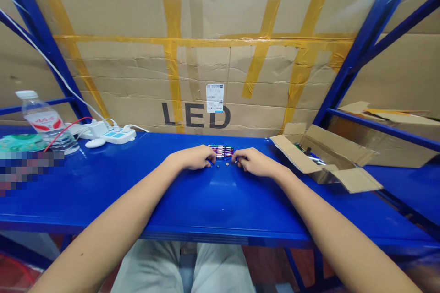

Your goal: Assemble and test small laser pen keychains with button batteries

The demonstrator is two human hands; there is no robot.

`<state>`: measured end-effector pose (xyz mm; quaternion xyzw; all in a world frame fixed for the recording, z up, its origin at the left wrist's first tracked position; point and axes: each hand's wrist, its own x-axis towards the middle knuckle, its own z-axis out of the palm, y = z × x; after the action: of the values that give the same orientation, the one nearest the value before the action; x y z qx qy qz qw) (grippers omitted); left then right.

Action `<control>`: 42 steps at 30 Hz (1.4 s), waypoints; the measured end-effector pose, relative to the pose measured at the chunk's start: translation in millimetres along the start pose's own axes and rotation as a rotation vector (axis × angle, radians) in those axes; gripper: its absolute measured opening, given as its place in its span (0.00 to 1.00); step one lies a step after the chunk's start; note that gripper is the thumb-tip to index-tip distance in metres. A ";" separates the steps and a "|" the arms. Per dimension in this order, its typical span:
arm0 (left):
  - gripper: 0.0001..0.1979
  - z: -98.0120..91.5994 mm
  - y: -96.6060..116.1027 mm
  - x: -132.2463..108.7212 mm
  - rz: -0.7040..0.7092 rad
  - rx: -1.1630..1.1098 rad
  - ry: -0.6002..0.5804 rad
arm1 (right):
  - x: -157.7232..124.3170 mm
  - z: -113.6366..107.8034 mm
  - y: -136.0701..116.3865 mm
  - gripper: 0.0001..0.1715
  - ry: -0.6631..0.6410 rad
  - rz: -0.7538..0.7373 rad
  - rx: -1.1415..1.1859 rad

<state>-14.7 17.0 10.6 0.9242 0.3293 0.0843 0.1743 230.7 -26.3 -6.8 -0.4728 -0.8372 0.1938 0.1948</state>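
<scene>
Both my hands rest on the blue shelf top near its far edge. My left hand is curled, its fingertips pinched by a tiny round part. My right hand is curled too, fingers closed on a small item I cannot make out. Between them, a little farther away, lies a bundle of thin colourful pen-like sticks. A second tiny round part lies on the shelf between my fingertips.
An open cardboard box with several pens inside sits at the right. At the left stand a water bottle, a white power strip and a white mouse. A taped cardboard sheet marked LED forms the back wall.
</scene>
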 end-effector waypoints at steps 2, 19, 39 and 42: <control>0.10 0.3 -0.8 0.0 -0.006 -0.004 0.006 | -0.6 -0.7 -1.7 0.18 0.011 -0.006 -0.015; 0.04 -3.6 5.3 2.1 0.056 -0.355 0.218 | -1.5 -0.2 -3.9 0.12 0.049 -0.039 -0.038; 0.11 1.5 48.0 -0.1 0.273 -1.074 0.094 | -0.2 3.5 -2.1 0.06 0.079 -0.077 -0.021; 0.09 4.5 42.9 2.7 0.241 -1.055 0.135 | 0.1 3.6 -3.7 0.04 0.105 -0.060 -0.031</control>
<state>13.4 -13.4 22.8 0.7351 0.1446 0.3166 0.5818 226.2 -28.5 -7.9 -0.4600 -0.8425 0.1498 0.2368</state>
